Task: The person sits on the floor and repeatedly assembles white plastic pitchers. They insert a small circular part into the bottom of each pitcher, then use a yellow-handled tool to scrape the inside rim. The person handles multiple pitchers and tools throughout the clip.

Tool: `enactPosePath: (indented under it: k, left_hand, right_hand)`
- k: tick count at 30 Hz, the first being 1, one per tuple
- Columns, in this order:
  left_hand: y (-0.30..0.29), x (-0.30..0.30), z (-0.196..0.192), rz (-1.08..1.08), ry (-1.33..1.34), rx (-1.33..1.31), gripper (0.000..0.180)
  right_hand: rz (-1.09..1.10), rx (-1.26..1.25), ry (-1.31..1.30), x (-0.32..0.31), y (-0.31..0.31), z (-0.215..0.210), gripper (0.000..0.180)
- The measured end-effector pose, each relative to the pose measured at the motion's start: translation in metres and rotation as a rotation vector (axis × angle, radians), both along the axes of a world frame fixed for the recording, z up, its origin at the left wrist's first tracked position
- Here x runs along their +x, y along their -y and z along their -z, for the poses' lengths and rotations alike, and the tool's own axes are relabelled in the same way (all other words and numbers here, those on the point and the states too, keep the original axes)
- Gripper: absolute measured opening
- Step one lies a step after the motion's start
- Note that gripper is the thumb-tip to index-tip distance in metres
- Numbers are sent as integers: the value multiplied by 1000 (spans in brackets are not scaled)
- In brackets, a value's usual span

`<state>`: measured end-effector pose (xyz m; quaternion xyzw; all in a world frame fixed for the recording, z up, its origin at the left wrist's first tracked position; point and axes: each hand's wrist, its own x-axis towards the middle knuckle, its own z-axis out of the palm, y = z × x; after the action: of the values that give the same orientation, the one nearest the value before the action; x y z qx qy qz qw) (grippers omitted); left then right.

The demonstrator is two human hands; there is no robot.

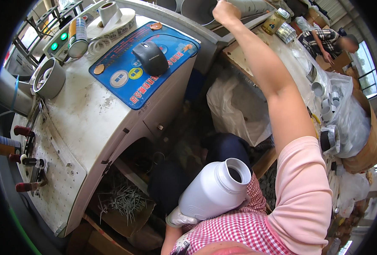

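A pale grey-white plastic bottle (212,191) with a wide, uncapped mouth rests tilted against my checked apron, its mouth pointing up and right. My left hand (181,217), in a white glove, grips it near the base. Stretched far forward, my bare right hand (227,12) is closed at the top of the view. It is beside grey rounded containers (198,9) lying on their sides. Whatever its fingers may hold is hidden from here.
To the left stands a white workbench (82,100) with a blue mat (133,83), a black mouse (151,58), label rolls (118,23) and a spray can (77,38). A jar (275,21) is near my right forearm. Another person (331,46) sits at the far right.
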<state>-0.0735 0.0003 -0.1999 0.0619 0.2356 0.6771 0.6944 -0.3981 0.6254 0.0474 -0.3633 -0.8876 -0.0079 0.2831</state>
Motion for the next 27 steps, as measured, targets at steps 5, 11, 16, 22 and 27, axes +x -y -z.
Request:
enactPosePath:
  k: [5, 11, 16, 22, 27]
  left_hand:
    - [-2, -1, 2, 35, -26, -37, 84]
    - [-5, -4, -4, -21, -30, -39, 85]
    - [-8, 0, -6, -141, -11, -26, 86]
    - [-19, 13, -22, -366, -66, -16, 95]
    - [-25, 49, -53, -512, 17, 74, 62]
  right_hand:
    - [69, 200, 67, -33, 5, 34, 37]
    - [0, -48, 191, -2, 41, 19, 95]
    - [-532, -192, -223, 167, 137, 1, 47]
    - [-502, -318, -272, 455, 203, 79, 20]
    - [207, -529, 16, 659, 209, 191, 25]
